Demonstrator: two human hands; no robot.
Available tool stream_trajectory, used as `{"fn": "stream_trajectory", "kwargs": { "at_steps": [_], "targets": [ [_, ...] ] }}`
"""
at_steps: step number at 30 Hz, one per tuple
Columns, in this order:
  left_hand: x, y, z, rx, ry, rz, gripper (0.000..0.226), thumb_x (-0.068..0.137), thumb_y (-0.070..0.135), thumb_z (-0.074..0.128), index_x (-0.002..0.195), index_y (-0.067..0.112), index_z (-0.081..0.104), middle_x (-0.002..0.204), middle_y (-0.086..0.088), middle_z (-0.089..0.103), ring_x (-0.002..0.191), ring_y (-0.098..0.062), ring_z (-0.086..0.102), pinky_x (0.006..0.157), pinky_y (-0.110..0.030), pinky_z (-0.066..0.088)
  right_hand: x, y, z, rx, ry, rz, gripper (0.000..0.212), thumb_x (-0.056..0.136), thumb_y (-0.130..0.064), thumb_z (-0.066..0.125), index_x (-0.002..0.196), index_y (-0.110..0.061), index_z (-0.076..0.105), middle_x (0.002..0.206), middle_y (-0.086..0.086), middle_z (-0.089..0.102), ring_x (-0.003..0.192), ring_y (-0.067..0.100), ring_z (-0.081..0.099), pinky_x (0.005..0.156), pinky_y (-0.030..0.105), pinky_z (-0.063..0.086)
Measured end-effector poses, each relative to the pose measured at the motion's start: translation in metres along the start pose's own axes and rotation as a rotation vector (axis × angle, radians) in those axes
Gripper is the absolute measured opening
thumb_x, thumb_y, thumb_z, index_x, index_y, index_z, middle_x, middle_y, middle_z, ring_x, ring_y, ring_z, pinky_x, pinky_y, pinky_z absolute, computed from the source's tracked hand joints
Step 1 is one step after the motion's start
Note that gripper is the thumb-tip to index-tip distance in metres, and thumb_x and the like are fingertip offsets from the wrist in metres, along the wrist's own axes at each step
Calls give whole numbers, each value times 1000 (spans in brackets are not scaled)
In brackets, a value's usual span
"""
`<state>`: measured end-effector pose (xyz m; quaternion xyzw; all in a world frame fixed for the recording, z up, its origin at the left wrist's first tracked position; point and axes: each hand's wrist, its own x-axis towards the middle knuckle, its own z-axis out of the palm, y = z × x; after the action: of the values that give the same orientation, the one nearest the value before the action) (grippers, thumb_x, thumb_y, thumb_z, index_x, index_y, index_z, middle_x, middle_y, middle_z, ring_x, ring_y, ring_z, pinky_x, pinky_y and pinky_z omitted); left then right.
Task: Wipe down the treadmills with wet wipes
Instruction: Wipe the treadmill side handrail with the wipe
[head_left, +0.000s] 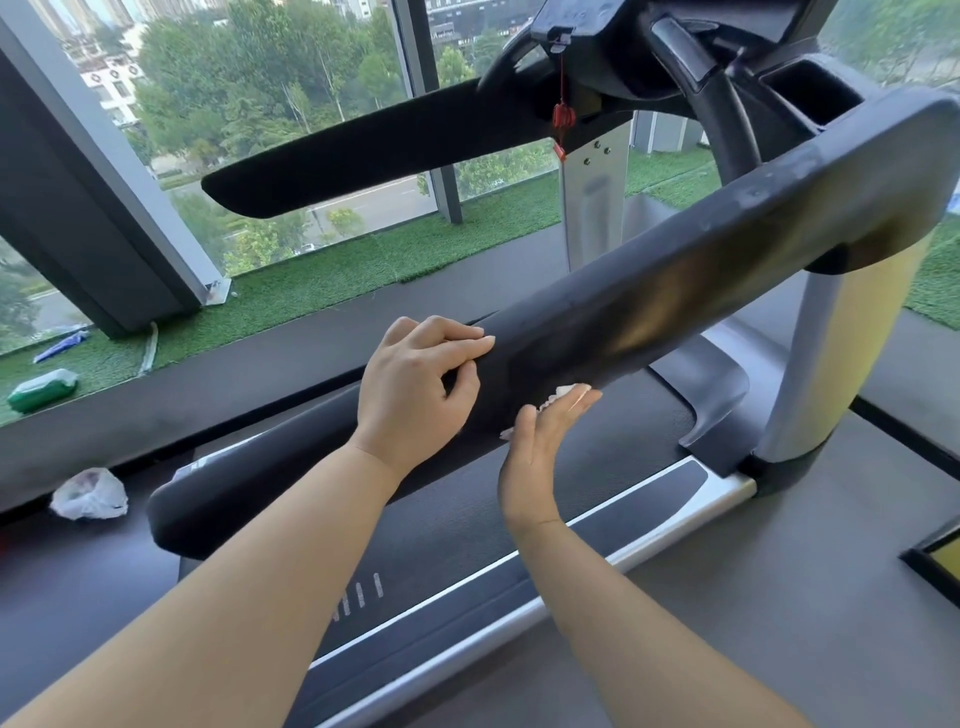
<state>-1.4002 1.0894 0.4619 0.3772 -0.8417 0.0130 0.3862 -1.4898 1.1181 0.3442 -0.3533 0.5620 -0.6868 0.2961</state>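
The wet wipe (565, 396) is pressed to the handrail (649, 312) by the right hand (540, 447) — fingers straight. The handrail is gripped by the left hand (415, 395), just beside.

open gap between near handrail (675, 291) and far handrail (363, 150), upright post (592, 208) blocking right

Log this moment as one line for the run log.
step: wiping handrail | left hand: holds handrail | right hand: flat, presses wet wipe to handrail
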Motion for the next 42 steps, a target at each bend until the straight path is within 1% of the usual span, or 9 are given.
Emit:
{"fn": "stream_trajectory", "kwargs": {
  "at_steps": [2, 5, 12, 16, 21, 27, 32, 37, 42],
  "targets": [
    [0, 0, 0, -6, -8, -2, 31, 85, 24, 47, 96, 21, 76, 96, 12, 69, 81, -8, 43, 81, -4, 30, 14, -5, -8, 47, 56, 93, 69, 91, -54, 21, 137, -39, -28, 150, -20, -34, 146, 11, -11, 119, 39, 16],
    [-1, 0, -1, -5, -15, 0, 31, 85, 25, 47, 96, 21, 76, 96, 12, 69, 81, -11, 47, 80, -8, 31, 25, -21, -9, 184, 139, 250, 61, 103, -41, 20, 146, -30, -22, 154, -15, -28, 145, 6, -7, 110, 22, 15],
    [0, 1, -4, 3, -55, 3, 32, 85, 25, 47, 97, 20, 76, 97, 11, 69, 82, -18, 54, 82, -9, 33, -4, -20, 7, 180, 35, 249, 68, 101, -47, 23, 143, -35, -28, 148, -24, -32, 145, 4, -1, 114, 28, 17],
    [0, 0, -7, 3, -89, 7, 34, 85, 26, 45, 99, 20, 75, 99, 11, 69, 84, -19, 56, 83, -10, 33, 11, -28, 7, 138, 142, 224, 67, 103, -40, 25, 146, -28, -25, 152, -15, -32, 144, 5, -17, 118, 33, 0],
    [0, -1, -9, 8, -112, 21, 35, 85, 23, 44, 100, 19, 75, 102, 10, 69, 86, -21, 56, 84, -11, 33, -12, -12, 15, -214, 1, -223, 76, 93, -57, 23, 140, -22, -26, 145, 1, -39, 140, 16, -33, 111, 17, -17],
    [-5, -3, -10, 28, -135, 34, 37, 84, 23, 43, 103, 18, 74, 105, 8, 69, 87, -24, 57, 85, -11, 32, 27, -15, -14, -508, 60, -361, 76, 97, -56, 21, 147, -10, -12, 150, 14, -25, 143, 29, -20, 113, 24, -18],
    [-3, 0, -14, 4, -181, -8, 36, 84, 26, 45, 106, 20, 74, 110, 12, 67, 93, -21, 53, 87, -8, 28, 9, 5, -15, -768, -77, -665, 75, 99, -58, 19, 150, -16, -17, 155, 16, -8, 145, 26, -18, 118, 38, -5],
    [-10, -1, -30, -165, -274, -114, 29, 91, 14, 55, 116, 21, 68, 116, 22, 57, 115, -7, 46, 95, 2, 20, 18, -6, -27, -806, -40, -632, 74, 99, -58, 19, 150, -19, -18, 155, 19, -5, 145, 23, -18, 118, 36, -6],
    [-38, -9, -43, -120, -159, -131, 33, 86, 20, 51, 113, 19, 70, 116, 15, 60, 113, -6, 48, 98, -1, 24, 8, 3, -20, -916, -126, -778, 74, 99, -58, 19, 151, -16, -13, 158, 14, -11, 146, 27, -14, 119, 40, -5]
  ]
}}
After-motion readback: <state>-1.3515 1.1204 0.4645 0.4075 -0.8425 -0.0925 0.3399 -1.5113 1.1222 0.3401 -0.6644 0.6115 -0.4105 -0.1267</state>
